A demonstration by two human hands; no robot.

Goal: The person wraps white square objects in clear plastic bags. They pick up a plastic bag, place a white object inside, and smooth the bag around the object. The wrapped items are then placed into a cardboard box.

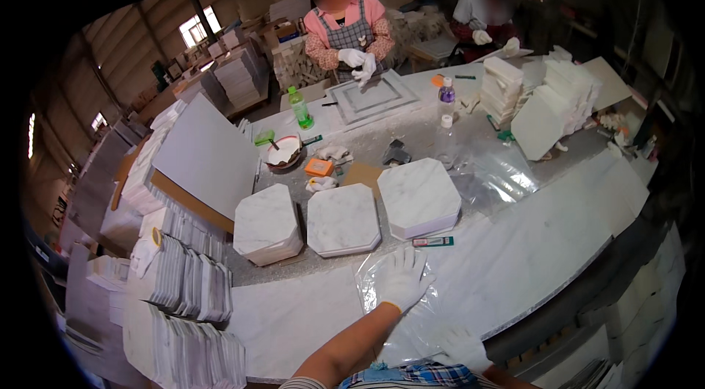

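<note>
My left hand (405,280), in a white glove, lies with its fingers stretched out on a clear plastic sheet or bag (373,288). The plastic rests on a white marble slab (294,319) along the near side of the table. My right hand (465,350), also gloved in white, is low at the slab's near edge, by the plastic; its fingers are smeared and blend into the white stone. Just beyond my left hand stand stacks of corner-cut marble tiles: a left stack (266,222), a middle stack (343,217) and a right stack (419,197). A small green-and-white packet (432,241) lies before the right stack.
Rows of upright tiles (180,279) line the left side. Across the table a person (349,29) bends over a framed stone panel (373,100); another person (488,18) works farther right. A bowl (283,152), a green bottle (300,108), an orange box (319,167) and crumpled plastic (507,176) lie between.
</note>
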